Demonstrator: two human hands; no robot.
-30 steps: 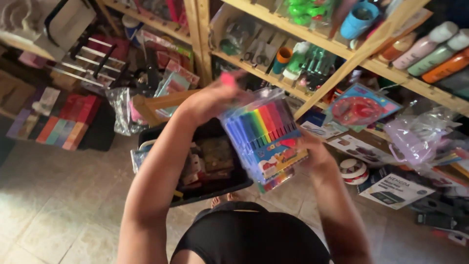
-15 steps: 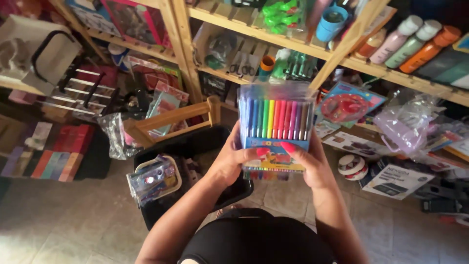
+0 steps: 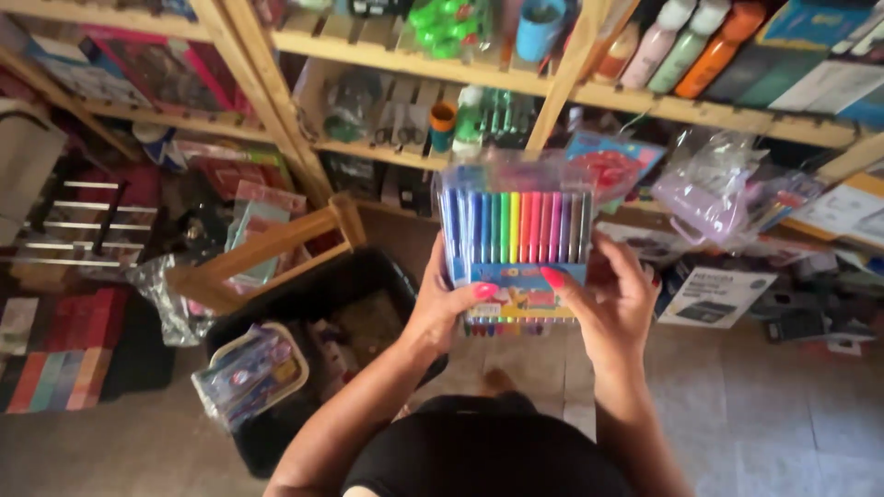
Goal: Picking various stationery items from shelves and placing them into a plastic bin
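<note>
I hold a clear plastic pack of coloured felt-tip pens [image 3: 516, 230] upright in front of me with both hands. My left hand [image 3: 448, 308] grips its lower left side, thumb across the printed card at the bottom. My right hand [image 3: 612, 299] grips the lower right side, thumb on the front too. The pens stand in a row, from blue through green, yellow, red and pink to dark shades. More packs seem stacked behind the front one, their ends showing below it.
Wooden shelves [image 3: 414, 60] full of bottles, cups and packaged goods stand ahead. A black bin [image 3: 368, 285] with a clear pouch [image 3: 249, 373] sits on the tiled floor at lower left. A wooden frame [image 3: 267, 248] leans beside it. Boxes and bagged items lie at right.
The pen pack went from tilted and held high to upright and squared between both hands, and has stayed there since half a second ago. The view shifted slightly.
</note>
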